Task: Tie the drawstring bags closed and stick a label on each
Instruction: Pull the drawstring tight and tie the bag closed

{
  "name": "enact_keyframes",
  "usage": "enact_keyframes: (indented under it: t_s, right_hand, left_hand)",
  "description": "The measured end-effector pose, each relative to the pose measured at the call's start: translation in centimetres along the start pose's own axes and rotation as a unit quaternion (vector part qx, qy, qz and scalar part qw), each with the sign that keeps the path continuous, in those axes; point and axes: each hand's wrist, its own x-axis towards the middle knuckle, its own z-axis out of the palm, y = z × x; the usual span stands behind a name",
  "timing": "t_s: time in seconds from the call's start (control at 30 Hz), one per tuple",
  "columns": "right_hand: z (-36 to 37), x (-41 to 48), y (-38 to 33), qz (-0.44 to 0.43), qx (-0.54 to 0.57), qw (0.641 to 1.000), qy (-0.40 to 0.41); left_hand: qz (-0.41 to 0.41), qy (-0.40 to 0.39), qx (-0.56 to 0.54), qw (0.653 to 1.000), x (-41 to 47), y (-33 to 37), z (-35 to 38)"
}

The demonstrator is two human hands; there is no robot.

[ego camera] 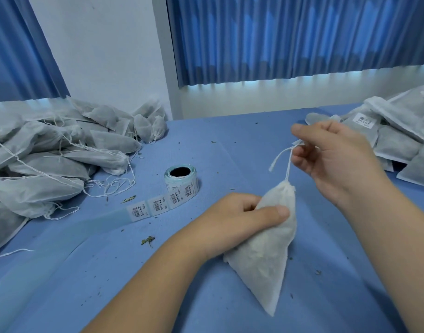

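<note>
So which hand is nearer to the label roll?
Left. The left hand grips the bag just right of the label roll; the right hand holds the drawstring farther right.

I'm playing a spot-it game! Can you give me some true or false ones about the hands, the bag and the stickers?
1. The left hand grips the drawstring bag. True.
2. The right hand holds the label roll. False: it pulls the bag's drawstring; the roll sits on the blue tablecloth.
3. A pile of bags lies at left. True.
4. The held bag carries a label. False: none shows.
</note>
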Motion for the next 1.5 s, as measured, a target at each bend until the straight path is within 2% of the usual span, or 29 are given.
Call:
enact_keyframes:
  t_s: [0.07, 0.13, 0.23, 0.3, 0.4, 0.47, 0.53, 0.7, 0.83, 1.03, 1.13, 1.2, 1.3, 1.5]
  right_hand:
    - [0.4, -0.3, -0.2, -0.037, -0.027, 0.999, -0.013]
    - [0.7, -0.7, -0.4, -0.051, -0.040, 0.997, -0.039]
    - [1.2, -1.4, -0.2, -0.030, -0.045, 0.989, -0.135]
    - [1.6, -1.9, 0.5, -0.048, -0.112, 0.973, -0.198]
    - [2.2, -2.5, 1.6, -0.109, -0.244, 0.930, -0.251]
    - [2.3, -2.6, 2.3, -0.167, -0.360, 0.883, -0.252]
    - [2.3, -2.7, 2.8, -0.216, -0.440, 0.833, -0.255]
    - [1.8, -2.2, 3.3, -0.241, -0.472, 0.804, -0.270]
    - [1.3, -1.8, 3.5, -0.228, -0.481, 0.803, -0.268]
    - [1.3, -2.0, 3.9, -0.186, -0.424, 0.843, -0.275]
    - [1.9, -2.5, 4.2, -0.158, -0.361, 0.878, -0.270]
    - [2.3, -2.7, 4.5, -0.152, -0.344, 0.887, -0.268]
    - [3.2, -3.4, 5.3, -0.151, -0.360, 0.878, -0.277]
    - [7.5, -5.1, 7.6, -0.102, -0.407, 0.845, -0.331]
  left_hand:
    - [0.004, 0.047, 0.006, 0.999, 0.2, -0.2, 0.0]
    - [0.014, 0.127, 0.006, 0.992, 0.7, -0.3, 0.0]
    - [0.022, 0.245, 0.025, 0.969, 1.4, -0.5, -0.4]
    - [0.012, 0.295, 0.017, 0.955, 1.7, -0.5, -0.8]
    - [0.005, 0.333, -0.031, 0.942, 1.9, -0.6, -1.2]
    - [0.006, 0.357, -0.076, 0.931, 1.7, -0.6, -1.6]
    - [0.009, 0.372, -0.073, 0.925, 1.7, -0.7, -1.7]
    - [0.014, 0.374, -0.074, 0.924, 1.9, -1.1, -1.9]
    - [0.022, 0.286, -0.124, 0.950, 1.6, -1.0, -1.8]
    - [-0.004, 0.273, -0.130, 0.953, 1.0, -1.0, -2.6]
    - [-0.015, 0.307, -0.127, 0.943, -0.2, -1.0, -3.4]
    - [-0.019, 0.345, -0.126, 0.930, -1.6, -1.2, -4.3]
    - [-0.023, 0.396, -0.136, 0.908, -4.4, -2.0, -6.2]
    - [-0.046, 0.464, -0.230, 0.854, -10.5, -4.3, -10.0]
